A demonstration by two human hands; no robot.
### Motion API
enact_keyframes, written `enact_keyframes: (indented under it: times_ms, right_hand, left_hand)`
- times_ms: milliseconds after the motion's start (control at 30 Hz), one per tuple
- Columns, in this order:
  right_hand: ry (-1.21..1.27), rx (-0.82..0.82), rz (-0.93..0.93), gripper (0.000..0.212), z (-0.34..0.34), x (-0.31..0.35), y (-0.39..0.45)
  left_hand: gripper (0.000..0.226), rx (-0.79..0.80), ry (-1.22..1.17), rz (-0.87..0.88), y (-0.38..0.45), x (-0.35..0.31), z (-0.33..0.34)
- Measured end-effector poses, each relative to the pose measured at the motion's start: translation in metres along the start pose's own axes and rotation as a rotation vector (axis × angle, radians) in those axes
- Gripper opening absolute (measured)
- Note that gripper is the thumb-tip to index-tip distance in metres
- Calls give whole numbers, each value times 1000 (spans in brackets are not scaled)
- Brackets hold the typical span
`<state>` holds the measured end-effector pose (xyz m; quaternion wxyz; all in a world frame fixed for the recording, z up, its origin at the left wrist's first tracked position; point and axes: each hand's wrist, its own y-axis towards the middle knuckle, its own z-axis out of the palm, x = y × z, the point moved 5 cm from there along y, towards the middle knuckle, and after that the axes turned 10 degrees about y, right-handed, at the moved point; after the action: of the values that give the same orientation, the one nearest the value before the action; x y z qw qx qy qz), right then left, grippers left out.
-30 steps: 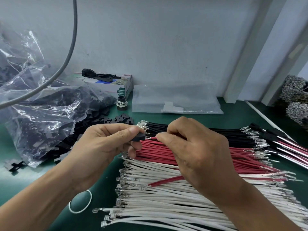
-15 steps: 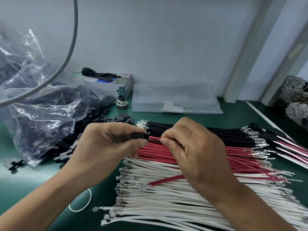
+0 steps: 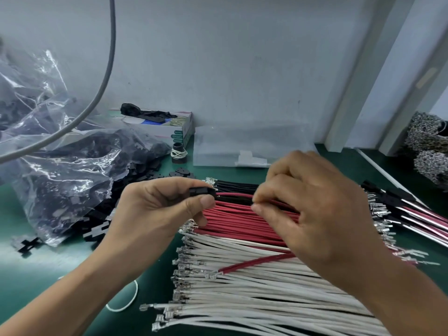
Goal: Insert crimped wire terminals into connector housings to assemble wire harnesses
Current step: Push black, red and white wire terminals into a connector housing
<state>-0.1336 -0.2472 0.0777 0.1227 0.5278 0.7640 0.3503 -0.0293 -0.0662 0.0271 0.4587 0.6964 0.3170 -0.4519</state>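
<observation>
The left hand (image 3: 155, 209) holds a small black connector housing (image 3: 202, 192) above the wire piles, pinched between thumb and fingers, its long axis running left to right with the open end facing right. A dark red wire (image 3: 234, 194) leaves that end and runs right toward the right hand (image 3: 312, 214), whose thumb and forefinger pinch it; that hand is blurred, so the exact contact is hard to make out.

Beneath both hands, on the green table (image 3: 48, 267), lie 3 rows of wires, all running left to right: black wires (image 3: 237, 185) farthest, red wires (image 3: 242, 221) in the middle, white wires (image 3: 242, 294) nearest, with metal terminals at their left ends. 1 red wire lies slanted across the white row. To the left sits a clear plastic bag (image 3: 63, 180) of black housings, some spilled beside it. A small box (image 3: 169, 129) stands by the far wall. The right forearm covers much of the wire rows.
</observation>
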Motion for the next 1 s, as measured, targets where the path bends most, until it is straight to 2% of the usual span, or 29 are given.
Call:
enact_keyframes:
  times_ms: [67, 100, 167, 400, 467, 633, 800, 933, 1000]
  right_hand:
    - [31, 278, 29, 3, 7, 2, -9]
    - [9, 407, 55, 7, 13, 2, -15]
    - [-13, 520, 89, 14, 22, 0, -26]
    - [57, 492, 229, 8, 25, -12, -34]
    - [65, 433, 285, 4, 23, -16, -31]
    - [-73, 328, 278, 4, 35, -18, -14]
    - [11, 259, 296, 7, 32, -13, -15]
    - [117, 449, 330, 37, 41, 2, -25]
    - [145, 484, 340, 29, 45, 7, -28]
  left_hand:
    - [23, -29, -14, -16, 1, 0, -2]
    - [24, -31, -24, -24, 1, 1, -2]
    - [25, -25, -31, -37, 1, 2, -1]
    - [27, -41, -22, -29, 0, 2, -2]
    - [24, -52, -27, -21, 0, 1, -2]
    - [19, -82, -28, 18, 0, -1, -2]
    - [21, -91, -11, 26, 0, -2, -3]
    - [21, -96, -22, 22, 2, 2, -6]
    - [21, -84, -1, 25, 2, 4, -4]
